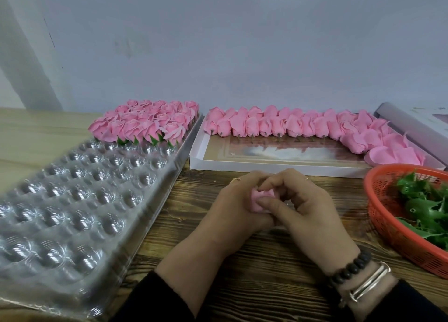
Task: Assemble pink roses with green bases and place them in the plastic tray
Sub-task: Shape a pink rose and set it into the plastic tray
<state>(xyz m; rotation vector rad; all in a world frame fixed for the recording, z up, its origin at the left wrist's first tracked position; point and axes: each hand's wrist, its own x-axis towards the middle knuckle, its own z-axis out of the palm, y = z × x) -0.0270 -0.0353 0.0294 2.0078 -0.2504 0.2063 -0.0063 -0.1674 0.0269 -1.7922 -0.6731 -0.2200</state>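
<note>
Both hands meet over the wooden table in front of me around one pink rose (259, 200). My left hand (232, 207) cups it from the left and below. My right hand (300, 205) pinches it from the right with curled fingers and thumb; most of the rose is hidden. The clear plastic tray (80, 200) with round cups lies on the left; its far end holds several finished pink roses with green bases (150, 123). Loose pink rose heads (303, 125) lie in a white box (266, 167). Green bases (421, 205) fill a red basket (380, 210) on the right.
A grey wall stands right behind the table. A lilac box lid (412, 127) lies at the far right behind the white box. Bare wood shows between the tray and the basket, under my forearms. Bracelets sit on my right wrist (358, 275).
</note>
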